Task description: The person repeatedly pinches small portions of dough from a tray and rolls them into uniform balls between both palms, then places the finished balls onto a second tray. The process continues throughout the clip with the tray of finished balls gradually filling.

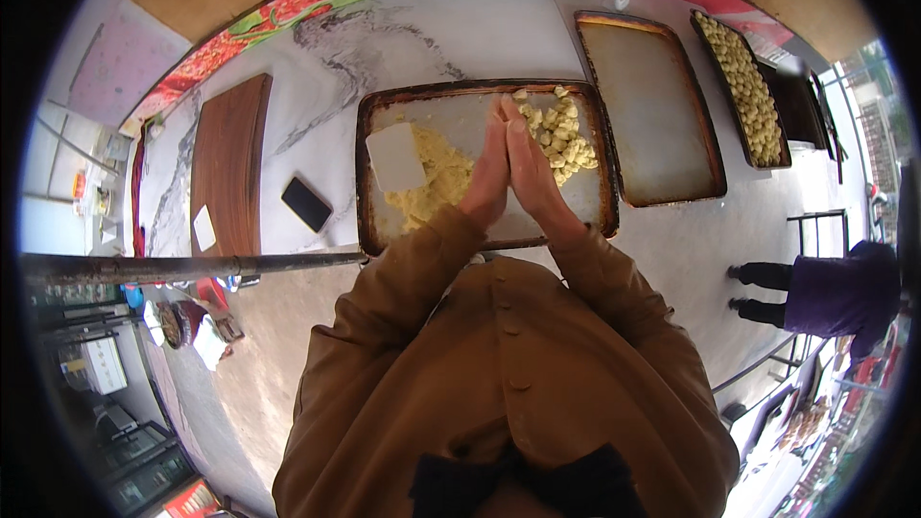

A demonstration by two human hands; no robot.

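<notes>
My left hand (491,169) and my right hand (531,169) are pressed palm to palm, fingers pointing away from me. Whether anything lies between the palms is hidden. Below them is a metal baking tray (504,226) with a browned rim. Left of my hands, a crumbly mass of pale yellow dough (440,165) spreads over the tray. A white plastic dough scraper (396,157) rests on its left part. To the right of my fingers lies a heap of small dough pieces (565,133).
A second baking tray (651,108) stands to the right, then a tray full of dough balls (741,90). On the left are a phone (306,204), a dark wooden board (229,165) and a white card-like piece (203,228). A person (827,291) stands farther right.
</notes>
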